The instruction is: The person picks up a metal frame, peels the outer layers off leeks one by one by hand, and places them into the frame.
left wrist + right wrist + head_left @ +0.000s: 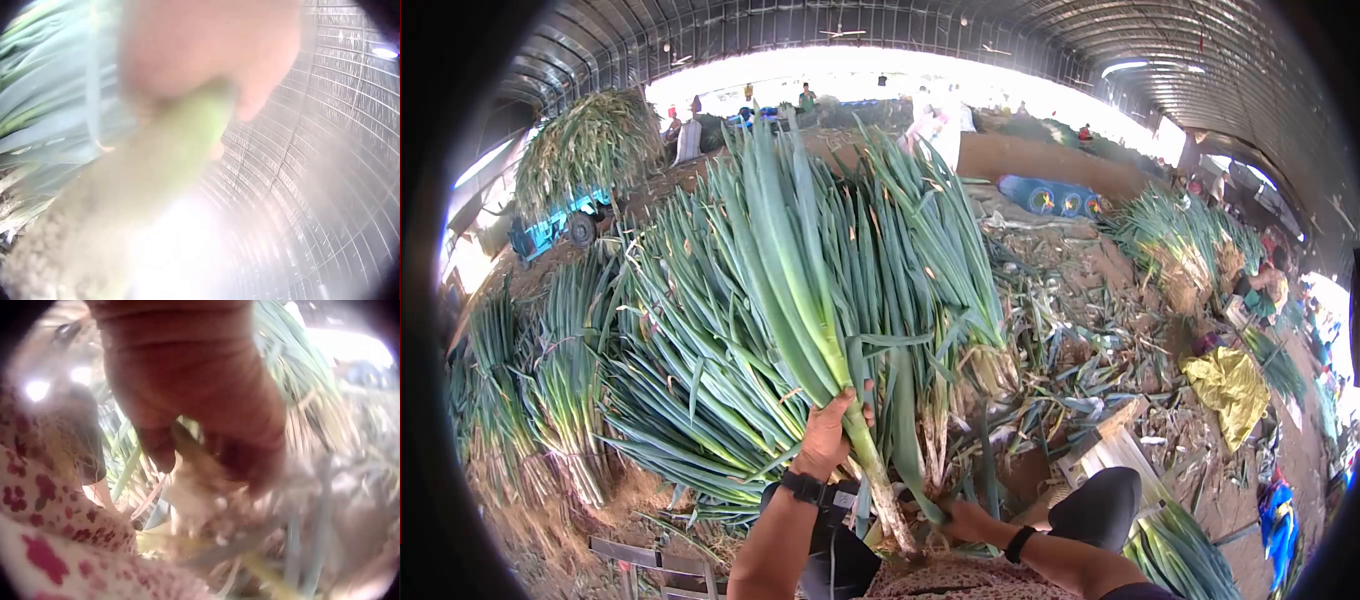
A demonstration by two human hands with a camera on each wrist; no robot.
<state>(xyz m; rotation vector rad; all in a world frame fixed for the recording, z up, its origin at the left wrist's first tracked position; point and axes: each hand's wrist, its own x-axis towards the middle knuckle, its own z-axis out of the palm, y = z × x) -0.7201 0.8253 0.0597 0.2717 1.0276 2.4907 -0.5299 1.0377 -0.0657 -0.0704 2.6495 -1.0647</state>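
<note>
My left hand grips a thick green onion stalk around its middle. Its long green leaves fan upward, and the pale, soil-coated root end points down toward my lap. In the left wrist view the same stalk runs blurred beneath the curled fingers. Low and to the right of the root end, my right hand pinches the lower end of a long, loose green leaf that hangs beside the stalk. From the right wrist, the fingers look curled downward, with a blurred strip between them and the thumb.
A big pile of green onions stands just ahead, with tied bundles at left. Leaf scraps litter the ground at right, near a yellow sack. A wooden stool is low at left. Floral cloth covers the lap.
</note>
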